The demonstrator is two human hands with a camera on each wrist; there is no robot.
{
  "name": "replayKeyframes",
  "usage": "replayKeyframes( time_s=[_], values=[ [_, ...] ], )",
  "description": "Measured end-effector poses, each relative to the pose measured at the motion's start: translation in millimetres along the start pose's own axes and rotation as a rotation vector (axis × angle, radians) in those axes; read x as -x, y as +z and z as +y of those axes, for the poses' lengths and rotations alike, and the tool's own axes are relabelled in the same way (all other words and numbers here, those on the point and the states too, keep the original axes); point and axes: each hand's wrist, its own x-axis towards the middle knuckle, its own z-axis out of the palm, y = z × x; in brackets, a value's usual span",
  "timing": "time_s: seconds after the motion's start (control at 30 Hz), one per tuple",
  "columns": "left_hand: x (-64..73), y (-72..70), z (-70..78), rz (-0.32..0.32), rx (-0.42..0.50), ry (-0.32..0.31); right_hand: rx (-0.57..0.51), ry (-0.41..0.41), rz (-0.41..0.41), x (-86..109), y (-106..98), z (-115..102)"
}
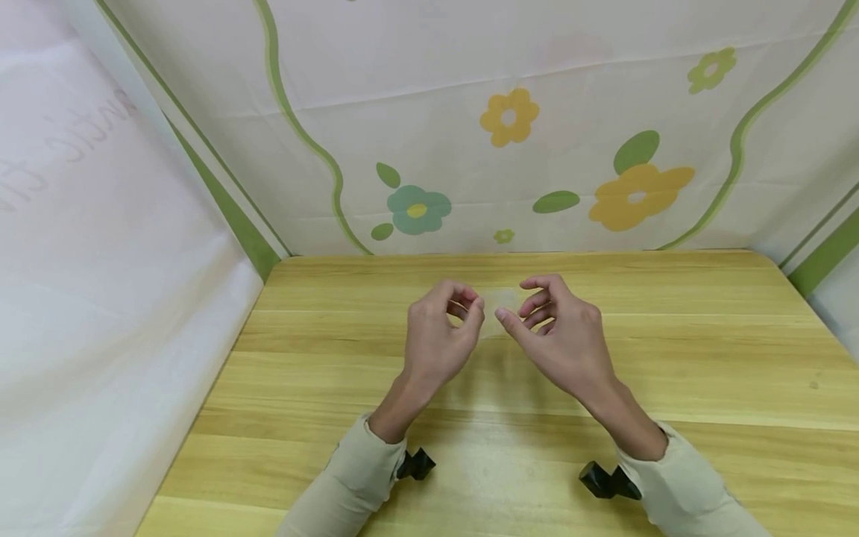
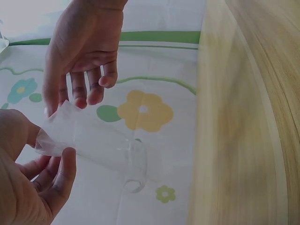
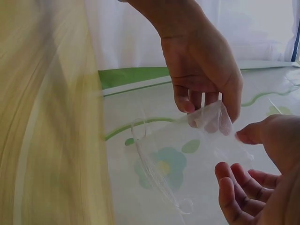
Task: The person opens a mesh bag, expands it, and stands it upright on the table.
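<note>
A small sheer drawstring pouch (image 1: pixel 499 304), whitish and see-through, hangs in the air between my hands. My left hand (image 1: pixel 439 328) pinches one upper edge between thumb and fingers. In the right wrist view, fine mesh and thin cord loops show on the pouch (image 3: pixel 201 150), the cords at its lower end. Beside the other edge is my right hand (image 1: pixel 569 335), thumb and fingers apart and loosely bent. The right thumb comes close to the pouch's corner; whether it touches I cannot tell. From the left wrist, the pouch (image 2: pixel 93 136) looks flat and slightly creased.
Below the hands lies a wooden table (image 1: pixel 302 403). A white cloth wall with flowers (image 1: pixel 456 60) rises behind it, and a white panel (image 1: pixel 107 298) stands to the left. Black mounts (image 1: pixel 416 464) stick out of both sleeves.
</note>
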Motion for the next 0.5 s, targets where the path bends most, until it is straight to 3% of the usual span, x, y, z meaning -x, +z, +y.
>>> replayKeyframes(
  time_s=[0.27, 0.5],
  values=[
    [-0.6, -0.3, -1.6, -0.088, 0.001, 0.028, -0.041, -0.051, -0.002, 1.7, 2.9, 0.4],
    [-5.0, -6.8, -3.3, -0.038, -0.057, 0.073, -0.019, -0.057, -0.055, 1.2, 2.6, 0.6]
  ],
)
